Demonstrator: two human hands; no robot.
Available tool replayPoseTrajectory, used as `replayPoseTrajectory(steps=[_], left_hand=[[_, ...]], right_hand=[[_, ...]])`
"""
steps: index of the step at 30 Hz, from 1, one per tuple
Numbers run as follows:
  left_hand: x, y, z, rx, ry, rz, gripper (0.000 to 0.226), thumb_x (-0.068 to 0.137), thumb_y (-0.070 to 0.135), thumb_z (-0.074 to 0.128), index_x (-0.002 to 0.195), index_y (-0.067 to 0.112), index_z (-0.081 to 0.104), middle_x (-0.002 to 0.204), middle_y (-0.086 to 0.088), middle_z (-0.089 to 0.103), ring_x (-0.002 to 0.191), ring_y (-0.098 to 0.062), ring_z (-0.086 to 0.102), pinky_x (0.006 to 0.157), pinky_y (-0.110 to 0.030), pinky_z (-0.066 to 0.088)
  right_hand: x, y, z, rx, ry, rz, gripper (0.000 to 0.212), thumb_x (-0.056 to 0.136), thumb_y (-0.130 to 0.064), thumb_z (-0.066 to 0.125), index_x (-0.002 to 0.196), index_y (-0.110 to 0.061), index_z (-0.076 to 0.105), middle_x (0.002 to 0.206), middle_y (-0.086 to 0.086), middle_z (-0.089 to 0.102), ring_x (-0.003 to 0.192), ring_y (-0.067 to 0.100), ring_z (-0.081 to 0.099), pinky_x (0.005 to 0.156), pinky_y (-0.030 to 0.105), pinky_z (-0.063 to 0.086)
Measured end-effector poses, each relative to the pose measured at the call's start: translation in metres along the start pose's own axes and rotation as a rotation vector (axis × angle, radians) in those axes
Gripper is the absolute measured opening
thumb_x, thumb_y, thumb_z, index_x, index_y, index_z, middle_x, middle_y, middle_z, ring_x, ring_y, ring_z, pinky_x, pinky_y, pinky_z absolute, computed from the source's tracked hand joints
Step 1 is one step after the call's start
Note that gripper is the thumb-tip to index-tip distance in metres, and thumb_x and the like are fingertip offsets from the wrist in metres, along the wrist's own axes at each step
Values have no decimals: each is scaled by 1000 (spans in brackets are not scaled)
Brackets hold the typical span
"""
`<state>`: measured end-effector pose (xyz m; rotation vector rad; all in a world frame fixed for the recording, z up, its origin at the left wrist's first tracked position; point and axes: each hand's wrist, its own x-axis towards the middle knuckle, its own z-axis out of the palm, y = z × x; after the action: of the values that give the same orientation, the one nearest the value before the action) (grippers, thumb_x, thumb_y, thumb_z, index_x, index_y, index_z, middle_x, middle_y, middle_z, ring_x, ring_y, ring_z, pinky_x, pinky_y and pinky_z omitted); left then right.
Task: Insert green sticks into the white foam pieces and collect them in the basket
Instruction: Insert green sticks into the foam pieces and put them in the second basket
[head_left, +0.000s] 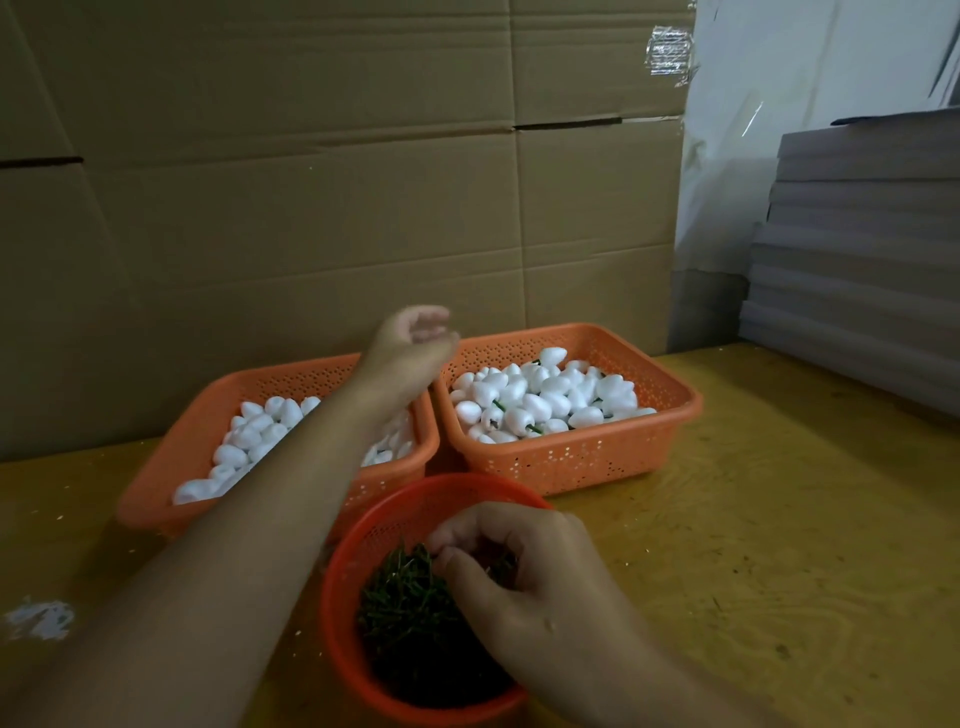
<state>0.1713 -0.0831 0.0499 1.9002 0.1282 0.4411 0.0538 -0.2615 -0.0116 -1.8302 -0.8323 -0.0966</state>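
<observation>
Over round basket (363, 530), right hand (540, 582) pinching green sticks (400, 597); no legible writing

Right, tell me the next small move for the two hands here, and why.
Probably the right hand should lift one green stick out of the round red basket: its fingers are already curled down among the sticks. The left hand hangs blurred above the gap between the two orange baskets, seemingly holding nothing, so it would next need a foam piece from the left orange basket.
</observation>
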Motion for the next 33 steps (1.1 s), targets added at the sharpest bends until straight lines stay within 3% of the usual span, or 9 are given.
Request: replayPoseTrajectory(steps=[3, 6, 9, 13, 15, 18, 20, 26, 33], left_hand=[[2, -32, -42, 520, -66, -67, 31, 96, 17, 60, 127, 21, 62, 131, -5, 63, 117, -19, 59, 97, -36, 50], [-6, -51, -80, 1035, -322, -301, 50, 89, 50, 54, 136, 34, 57, 153, -1, 44, 136, -28, 44, 113, -49, 36], [-12, -58, -98, 1259, -449, -368, 61, 80, 72, 46, 134, 47, 55, 160, -5, 28, 145, -29, 29, 114, -50, 32], [-13, -59, -102, 1094, -499, -264, 22, 91, 66, 52, 104, 57, 66, 161, 6, 29, 144, -23, 29, 116, -53, 28], [-13, -61, -98, 1050, -497, -160, 16, 95, 52, 55, 98, 55, 70, 159, 9, 35, 145, -20, 32, 117, -53, 25], [-10, -61, -94, 821, -345, -105, 17, 96, 28, 61, 99, 38, 74, 124, -1, 67, 107, -18, 67, 96, -46, 53], [-14, -55, -95, 607, -220, -79, 16, 94, 22, 68, 107, 30, 72, 107, 3, 69, 89, -15, 72, 80, -38, 60], [-58, -25, -92, 169, -74, 86, 30, 85, 5, 76, 106, 26, 73, 102, 15, 75, 92, 2, 71, 65, -7, 51], [-106, -28, -77, -79, -174, 157, 36, 87, -7, 69, 112, 19, 71, 116, 7, 74, 104, -11, 72, 79, -16, 56]], right_hand=[[-1, 0, 1, 1, -1, -1, 13, 85, -20, 65, 87, -28, 74, 76, -28, 66, 70, -10, 61, 61, 3, 39], [-1, -1, 1, 5, -11, -6, 13, 86, -18, 65, 87, -27, 74, 78, -26, 68, 72, -9, 63, 62, 4, 40], [-1, -2, 0, 2, -11, -14, 13, 86, -18, 65, 86, -28, 74, 80, -25, 69, 74, -8, 63, 63, 4, 41], [-1, -2, 0, -2, -10, -1, 14, 87, -18, 65, 87, -28, 75, 81, -24, 69, 74, -8, 63, 64, 4, 40], [0, -2, -1, -10, -7, 3, 14, 88, -18, 66, 87, -29, 75, 82, -24, 69, 76, -7, 64, 65, 5, 41], [0, -3, -1, -7, -14, 10, 15, 89, -18, 66, 86, -30, 74, 82, -24, 69, 74, -6, 64, 63, 5, 41], [0, -2, -1, -13, -13, 13, 15, 89, -19, 66, 87, -31, 74, 82, -24, 69, 73, -6, 64, 62, 5, 41], [-1, -1, -1, -10, -9, 7, 18, 89, -17, 66, 84, -33, 73, 79, -27, 67, 66, -8, 61, 58, 4, 40], [-2, -2, 1, -41, -3, -11, 24, 89, -16, 66, 80, -37, 68, 71, -30, 64, 58, -7, 58, 52, 5, 37]])
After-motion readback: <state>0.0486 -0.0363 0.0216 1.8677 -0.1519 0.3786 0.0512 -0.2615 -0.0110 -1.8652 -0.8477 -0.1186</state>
